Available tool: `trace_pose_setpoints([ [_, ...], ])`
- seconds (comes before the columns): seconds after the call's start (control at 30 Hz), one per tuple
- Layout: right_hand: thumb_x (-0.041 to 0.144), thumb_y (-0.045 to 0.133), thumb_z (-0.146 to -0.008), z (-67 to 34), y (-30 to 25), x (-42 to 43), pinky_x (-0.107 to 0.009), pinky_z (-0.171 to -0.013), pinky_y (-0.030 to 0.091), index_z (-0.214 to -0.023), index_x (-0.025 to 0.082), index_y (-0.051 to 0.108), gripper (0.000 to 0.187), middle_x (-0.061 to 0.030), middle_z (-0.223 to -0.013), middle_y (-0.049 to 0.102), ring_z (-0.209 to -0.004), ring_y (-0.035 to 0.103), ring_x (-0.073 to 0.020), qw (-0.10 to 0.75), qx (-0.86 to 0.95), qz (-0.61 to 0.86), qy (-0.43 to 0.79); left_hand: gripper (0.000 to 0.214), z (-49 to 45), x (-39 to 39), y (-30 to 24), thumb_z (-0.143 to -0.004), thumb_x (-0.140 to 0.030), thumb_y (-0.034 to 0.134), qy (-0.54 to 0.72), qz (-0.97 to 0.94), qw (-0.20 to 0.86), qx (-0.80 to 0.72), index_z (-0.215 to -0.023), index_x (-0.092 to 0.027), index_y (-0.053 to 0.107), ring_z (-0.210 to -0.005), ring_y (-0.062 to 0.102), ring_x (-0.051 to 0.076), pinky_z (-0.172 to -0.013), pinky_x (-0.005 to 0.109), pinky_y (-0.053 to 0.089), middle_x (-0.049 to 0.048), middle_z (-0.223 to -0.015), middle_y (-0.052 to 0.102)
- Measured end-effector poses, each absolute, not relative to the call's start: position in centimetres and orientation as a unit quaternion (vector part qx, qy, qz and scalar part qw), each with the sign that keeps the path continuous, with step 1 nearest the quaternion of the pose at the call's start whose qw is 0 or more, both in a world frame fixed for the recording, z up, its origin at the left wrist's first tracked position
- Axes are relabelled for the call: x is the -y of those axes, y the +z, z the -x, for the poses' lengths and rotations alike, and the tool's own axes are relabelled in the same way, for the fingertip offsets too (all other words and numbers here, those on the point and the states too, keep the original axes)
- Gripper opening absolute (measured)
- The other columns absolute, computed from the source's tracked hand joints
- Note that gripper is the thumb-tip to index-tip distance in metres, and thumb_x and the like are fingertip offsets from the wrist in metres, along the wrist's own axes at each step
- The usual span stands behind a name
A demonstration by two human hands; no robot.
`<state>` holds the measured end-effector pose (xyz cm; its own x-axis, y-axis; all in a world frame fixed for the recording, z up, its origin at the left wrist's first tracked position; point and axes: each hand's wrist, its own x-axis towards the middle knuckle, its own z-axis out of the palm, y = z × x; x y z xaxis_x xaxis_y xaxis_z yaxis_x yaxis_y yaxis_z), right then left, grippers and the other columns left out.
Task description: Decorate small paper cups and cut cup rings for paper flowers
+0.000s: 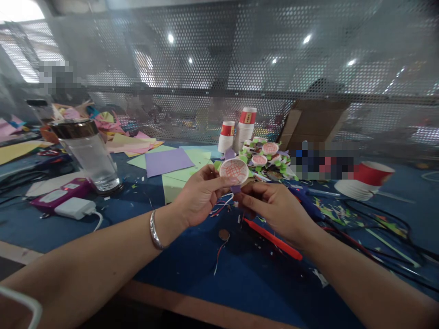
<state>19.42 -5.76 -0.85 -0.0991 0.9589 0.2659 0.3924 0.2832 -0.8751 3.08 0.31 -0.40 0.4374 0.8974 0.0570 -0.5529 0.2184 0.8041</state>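
Observation:
My left hand (199, 194) pinches a small round white disc with a red pattern (233, 171), a cut paper-cup base, held up over the blue table (192, 269). A strip of purple paper (236, 188) hangs from under the disc. My right hand (274, 208) is closed just below it, fingers on that purple strip. A silver bangle (155, 230) circles my left wrist. Right behind the disc lies a paper-craft cluster of similar discs with green leaves (265, 160).
Glass tumbler with steel rim (89, 155), a magenta device (60, 194) and a white charger (73, 208) stand left. Coloured paper sheets (168, 162), stacked red-and-white cups (240, 130), a cardboard box (315, 123), a red cup on its side (372, 173), a red pen (274, 240), cables and scraps lie around.

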Motion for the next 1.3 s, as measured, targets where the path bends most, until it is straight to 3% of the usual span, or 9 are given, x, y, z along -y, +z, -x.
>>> trace_pose_setpoints([
  [0.2,0.04,0.069,-0.085,-19.12,-0.57,5.91,-0.031,-0.063,0.042,-0.068,0.02,0.065,0.026,0.0004,-0.072,0.06,-0.063,0.052,-0.0134,0.451,0.666,0.497,0.324,0.037,-3.11,-0.27,-0.4,-0.061,-0.002,0.082,0.505,-0.388,0.74,-0.215,-0.079,-0.016,0.054,-0.077,0.066,0.01,-0.08,0.026,0.051,-0.0035,-0.076,0.065],
  [0.5,0.046,0.072,-0.083,-18.88,-0.65,6.15,-0.03,-0.06,0.041,-0.07,0.019,0.067,0.031,0.0004,-0.069,0.061,-0.061,0.052,-0.0123,0.479,0.621,0.502,0.364,0.031,-2.86,0.2,-0.37,-0.068,-0.005,0.081,0.47,-0.406,0.749,-0.229,-0.086,-0.015,0.058,-0.076,0.064,0.009,-0.081,0.027,0.049,-0.003,-0.078,0.065],
  [1.1,0.046,0.065,-0.088,-19.17,-0.94,5.84,-0.03,-0.059,0.038,-0.065,0.02,0.061,0.035,0.0021,-0.065,0.057,-0.06,0.05,-0.0123,0.469,0.651,0.498,0.33,0.035,-3.29,-0.02,-0.83,-0.065,-0.004,0.085,0.485,-0.398,0.739,-0.246,-0.091,-0.011,0.062,-0.075,0.068,0.011,-0.079,0.028,0.052,0.0028,-0.086,0.072],
  [1.3,0.048,0.066,-0.088,-19.22,-1.04,5.6,-0.03,-0.059,0.043,-0.073,0.02,0.065,0.032,0.0016,-0.067,0.061,-0.06,0.053,-0.0126,0.469,0.652,0.5,0.325,0.031,-3.16,-0.17,-0.74,-0.067,-0.005,0.085,0.491,-0.384,0.744,-0.24,-0.087,-0.011,0.063,-0.08,0.07,0.014,-0.082,0.029,0.053,0.003,-0.084,0.072],
])
